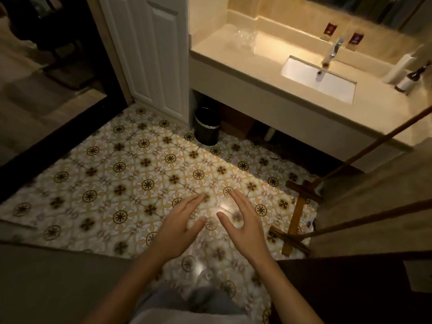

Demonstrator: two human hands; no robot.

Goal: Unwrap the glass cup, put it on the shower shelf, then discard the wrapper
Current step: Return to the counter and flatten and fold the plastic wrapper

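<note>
— Where is the glass cup?

— I see a clear, blurred shape on the vanity counter [257, 66], near its back left corner: that looks like the wrapped glass cup [243, 37]. I cannot tell cup from wrapper there. It stands left of the white sink basin [320, 79] and well apart from my hands.

— And your hands?

— Both empty. My left hand [180, 226] and my right hand [243, 220] hang side by side over the patterned floor tiles [117, 174], fingers spread loose, thumbs turned toward each other, not touching. Nothing is grasped in either one.

— What else is around the cup?

— A chrome tap [333, 51] rises behind the basin, with two dark red sachets [330, 29] propped against the back ledge. At the counter's right end lies a dark bottle [409, 79] with a white label. Under the counter, at its left, stands a black bin [207, 126] beside the white door [149, 50]. A wooden stand [297, 213] rests on the tiles to my right.
</note>
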